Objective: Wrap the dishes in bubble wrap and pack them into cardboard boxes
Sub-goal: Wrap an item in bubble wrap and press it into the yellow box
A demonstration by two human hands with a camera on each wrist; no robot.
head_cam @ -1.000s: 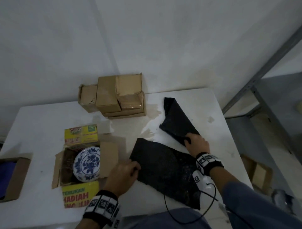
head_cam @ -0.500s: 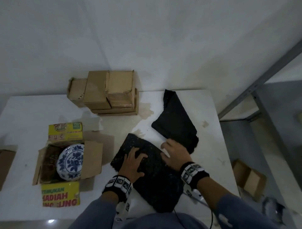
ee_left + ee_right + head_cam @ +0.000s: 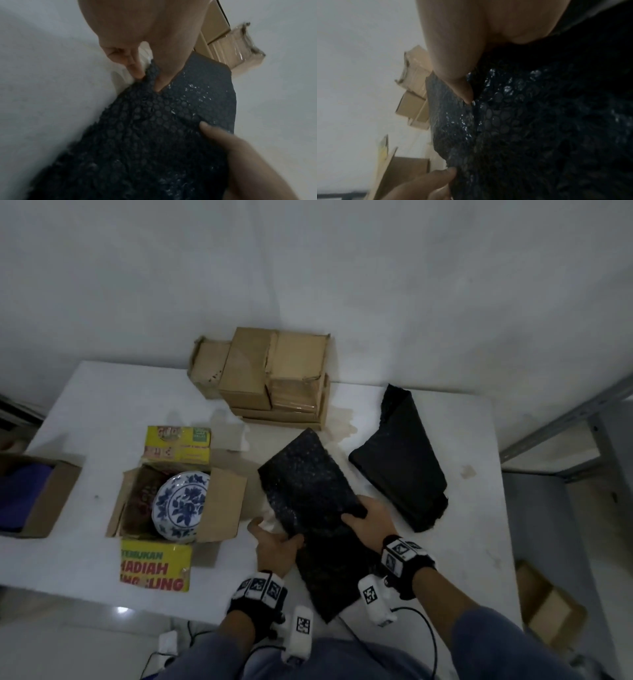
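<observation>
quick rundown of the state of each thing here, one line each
black bubble wrap sheet: lifted off the table, held on both sides
left hand: gripping the sheet's left edge
right hand: gripping the sheet's right edge
blue-and-white plate: unwrapped, leaning in the open box
yellow printed box: flaps open
second black bubble wrap: folded, lying on the table

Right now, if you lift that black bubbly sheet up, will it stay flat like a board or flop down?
Probably flop. The black bubble wrap already bends where the left hand and right hand pinch its edges. It looks thin and full of air bubbles, so likely very light. Its shiny plastic surface might slip a little.
</observation>
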